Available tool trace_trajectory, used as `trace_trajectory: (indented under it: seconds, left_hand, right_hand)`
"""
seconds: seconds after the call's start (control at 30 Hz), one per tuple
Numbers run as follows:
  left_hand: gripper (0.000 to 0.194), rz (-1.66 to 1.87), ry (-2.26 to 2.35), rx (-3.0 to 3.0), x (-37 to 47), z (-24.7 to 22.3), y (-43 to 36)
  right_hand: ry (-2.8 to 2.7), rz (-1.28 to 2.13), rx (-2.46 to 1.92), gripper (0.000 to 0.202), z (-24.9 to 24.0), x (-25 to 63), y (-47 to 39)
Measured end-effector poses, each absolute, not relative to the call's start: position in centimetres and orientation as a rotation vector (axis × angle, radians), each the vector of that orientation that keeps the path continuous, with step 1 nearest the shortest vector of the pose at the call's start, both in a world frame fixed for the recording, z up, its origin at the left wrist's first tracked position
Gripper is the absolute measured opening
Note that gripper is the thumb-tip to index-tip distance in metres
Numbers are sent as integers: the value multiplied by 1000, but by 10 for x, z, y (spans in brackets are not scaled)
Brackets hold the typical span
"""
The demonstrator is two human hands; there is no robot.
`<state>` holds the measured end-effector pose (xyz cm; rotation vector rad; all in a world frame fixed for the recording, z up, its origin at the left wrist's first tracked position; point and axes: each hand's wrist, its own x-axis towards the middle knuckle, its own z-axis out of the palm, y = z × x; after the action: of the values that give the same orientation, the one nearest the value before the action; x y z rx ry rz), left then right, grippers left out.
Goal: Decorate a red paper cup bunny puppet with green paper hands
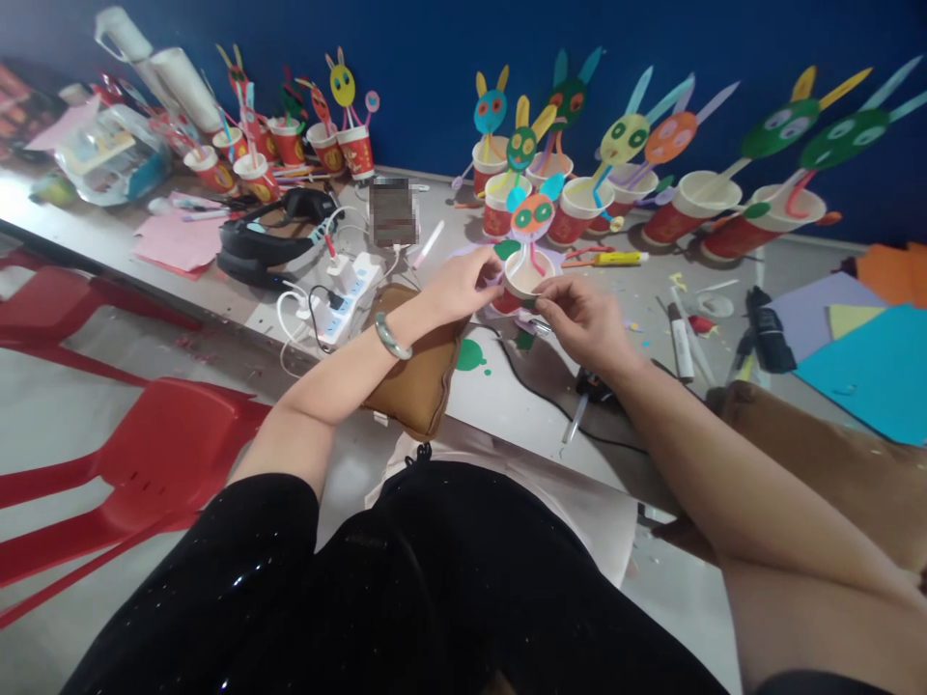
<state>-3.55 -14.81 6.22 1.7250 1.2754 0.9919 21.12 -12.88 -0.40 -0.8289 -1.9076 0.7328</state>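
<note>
Between my hands stands a red and white paper cup [530, 275] with an orange paper rabbit face [534, 219] rising from it, blue ears on top and green eyes. My left hand [467, 282] is at the cup's left side, thumb and fingertips closed against it. On the near right side, my right hand [579, 314] pinches a small dark green paper piece [528, 302] against the cup. Part of the cup's red wall is hidden by my fingers. Another green piece [508, 250] shows behind the cup's left edge.
Cups with paper rabbit faces line the wall, such as a yellow-faced one [624, 140]. A power strip [351, 301], a black headset [267, 241] and a brown cushion [416, 367] are left. Blue paper [873, 372] and markers [681, 343] lie right. A red chair [181, 434] stands left.
</note>
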Motion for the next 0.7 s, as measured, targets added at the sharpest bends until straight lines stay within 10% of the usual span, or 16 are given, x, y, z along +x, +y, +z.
trace_trajectory:
  seconds: [0.7]
  left_hand:
    - [42,1051,1297,1729,-23,57,-141]
  right_hand:
    - [-1924,666,-890,29,4,209,-129]
